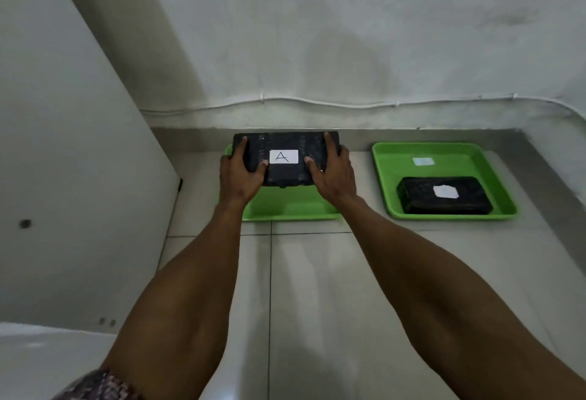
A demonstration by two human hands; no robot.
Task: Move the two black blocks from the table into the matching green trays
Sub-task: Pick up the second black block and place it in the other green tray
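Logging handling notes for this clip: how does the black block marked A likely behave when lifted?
Probably rigid: block A keeps straight edges while the left hand and right hand grip its ends. Possibly heavy for its size, since both hands carry it. Its flat, boxy shape should neither roll nor tip in the left tray.

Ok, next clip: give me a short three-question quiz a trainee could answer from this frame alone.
1. True or false: the block with the A label is gripped by one hand only.
2. Multiple choice: where is the second black block? a) on the bare table b) lying in the right green tray c) stacked on the A block
3. Fill in: the held block is above the ____ green tray.

Key
1. False: the left hand and the right hand each grip an end.
2. b
3. left
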